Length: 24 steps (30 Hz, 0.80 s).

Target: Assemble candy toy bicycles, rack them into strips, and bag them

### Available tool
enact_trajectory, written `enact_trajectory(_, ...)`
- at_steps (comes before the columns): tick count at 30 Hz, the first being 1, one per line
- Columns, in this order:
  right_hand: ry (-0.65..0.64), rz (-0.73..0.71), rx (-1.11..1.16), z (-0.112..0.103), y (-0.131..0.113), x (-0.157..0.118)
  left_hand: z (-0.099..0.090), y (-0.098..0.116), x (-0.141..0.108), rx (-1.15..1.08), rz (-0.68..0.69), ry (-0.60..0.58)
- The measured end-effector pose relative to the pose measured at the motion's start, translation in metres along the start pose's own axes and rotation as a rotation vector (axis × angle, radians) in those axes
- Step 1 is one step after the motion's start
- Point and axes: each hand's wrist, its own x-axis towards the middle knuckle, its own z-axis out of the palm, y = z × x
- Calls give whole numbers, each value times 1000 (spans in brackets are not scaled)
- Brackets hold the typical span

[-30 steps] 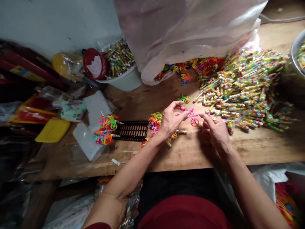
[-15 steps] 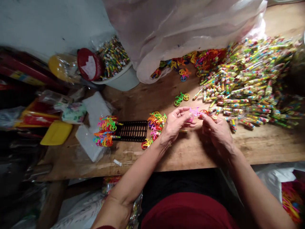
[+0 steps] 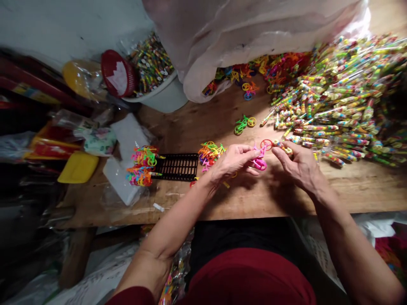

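Fingers (image 3: 246,153) of the left hand (image 3: 233,161) pinch a pink toy bicycle (image 3: 260,158).
Right hand (image 3: 299,164) grips a wrapped candy tube (image 3: 281,146) beside it, over the wooden table (image 3: 356,190).

In my left hand (image 3: 233,161) I pinch a small pink toy bicycle (image 3: 259,159) by its frame, just above the wooden tabletop. It is thin moulded plastic, tilted, with a pink wheel low at my fingertips and a red wheel higher up, towards the far side. My right hand (image 3: 300,167) holds a small candy tube (image 3: 282,147) with a colourful printed wrapper, lying roughly level between thumb and forefinger, its end close beside the red wheel.
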Motion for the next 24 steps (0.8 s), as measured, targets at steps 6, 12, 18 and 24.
enact_trajectory(6,105,-229,-58,12,2,-37,5,-23,-11,-330,-58,3)
enact_trajectory(12,67,-349,-16,18,5,-36,8,-31,-26,-451,-36,-58)
enact_trajectory(18,110,-460,-30,23,5,-35,7,-34,-26,-484,-34,-95)
enact_trajectory(24,180,-509,-144,27,8,-39,10,-44,-21,-625,-20,-195)
